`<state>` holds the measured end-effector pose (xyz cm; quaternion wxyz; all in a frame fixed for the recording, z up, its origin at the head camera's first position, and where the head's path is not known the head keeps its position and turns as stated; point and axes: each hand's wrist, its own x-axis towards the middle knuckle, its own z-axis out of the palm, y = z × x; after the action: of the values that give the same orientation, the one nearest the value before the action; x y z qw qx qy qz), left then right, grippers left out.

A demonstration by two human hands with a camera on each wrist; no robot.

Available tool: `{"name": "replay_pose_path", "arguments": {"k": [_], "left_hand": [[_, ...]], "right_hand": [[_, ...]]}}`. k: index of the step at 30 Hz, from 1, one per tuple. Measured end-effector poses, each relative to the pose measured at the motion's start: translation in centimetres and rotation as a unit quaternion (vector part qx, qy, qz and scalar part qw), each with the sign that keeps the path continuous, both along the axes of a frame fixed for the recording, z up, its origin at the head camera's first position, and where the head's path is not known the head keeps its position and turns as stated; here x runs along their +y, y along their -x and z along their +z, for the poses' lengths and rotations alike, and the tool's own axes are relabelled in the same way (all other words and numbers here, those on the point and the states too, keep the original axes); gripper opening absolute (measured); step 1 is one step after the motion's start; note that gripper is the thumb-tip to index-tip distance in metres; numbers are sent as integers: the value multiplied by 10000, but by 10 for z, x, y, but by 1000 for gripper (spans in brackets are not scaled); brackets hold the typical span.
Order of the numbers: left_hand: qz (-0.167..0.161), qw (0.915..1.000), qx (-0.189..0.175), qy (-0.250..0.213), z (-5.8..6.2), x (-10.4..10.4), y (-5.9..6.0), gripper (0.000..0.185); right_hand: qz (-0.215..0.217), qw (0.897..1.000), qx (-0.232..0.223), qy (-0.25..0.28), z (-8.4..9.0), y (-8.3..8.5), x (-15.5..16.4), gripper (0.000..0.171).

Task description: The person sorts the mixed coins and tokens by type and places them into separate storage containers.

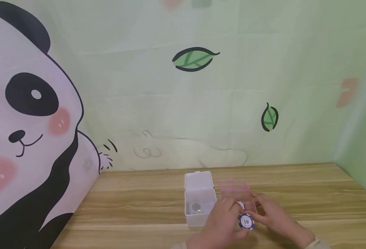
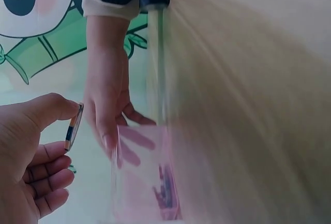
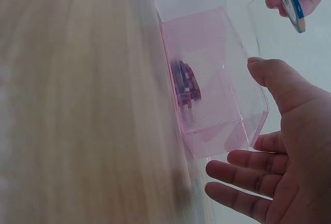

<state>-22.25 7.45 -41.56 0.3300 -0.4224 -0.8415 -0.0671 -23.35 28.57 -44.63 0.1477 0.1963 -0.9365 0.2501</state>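
Between the thumb and fingers of my left hand [image 1: 221, 221] is a blue-and-white poker chip [image 1: 246, 221] marked 10, held near the front of a pink see-through box [image 1: 252, 204]. The wrist views show this chip nearly edge-on, apart from the box. My right hand [image 1: 276, 216] holds the box at its right side, thumb near the front and index finger farther back; its other fingers are spread loosely. Several poker chips [image 3: 187, 84] lie inside on the box's floor. Its lid [image 1: 232, 185] stands raised at the back.
Just left of the pink box stands a white box [image 1: 196, 221] with its lid [image 1: 199, 181] open and a few shiny coin-like pieces [image 1: 196, 208] inside. Both boxes are on a wood-grain table [image 1: 133, 207], with a panda-print cloth [image 1: 158, 103] behind it.
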Motion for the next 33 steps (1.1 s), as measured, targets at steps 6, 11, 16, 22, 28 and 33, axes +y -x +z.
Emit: {"name": "replay_pose_path", "arguments": {"k": [6,11,16,22,28,33], "left_hand": [[270,9993,74,-238,4,-4,14,42],[428,9982,-258,-342,1,-7,28,40],[596,9960,-571,-334,-2,-7,39,37],[877,9936,-704,-128,2,-5,46,37],[1004,9883,-1151,-6,2,-3,53,39],[985,9839,-1491,6,1,-1,57,37]], "right_hand": [[-82,9999,-128,-40,0,0,1,71],[-127,9996,-244,35,-1,-1,-1,75],[-121,9996,-252,48,0,-1,-1,76],[-181,9989,-429,66,2,-1,-2,76],[-200,9988,-437,2,1,-1,-2,76],[-215,9987,-472,-15,1,-1,-2,76]]}}
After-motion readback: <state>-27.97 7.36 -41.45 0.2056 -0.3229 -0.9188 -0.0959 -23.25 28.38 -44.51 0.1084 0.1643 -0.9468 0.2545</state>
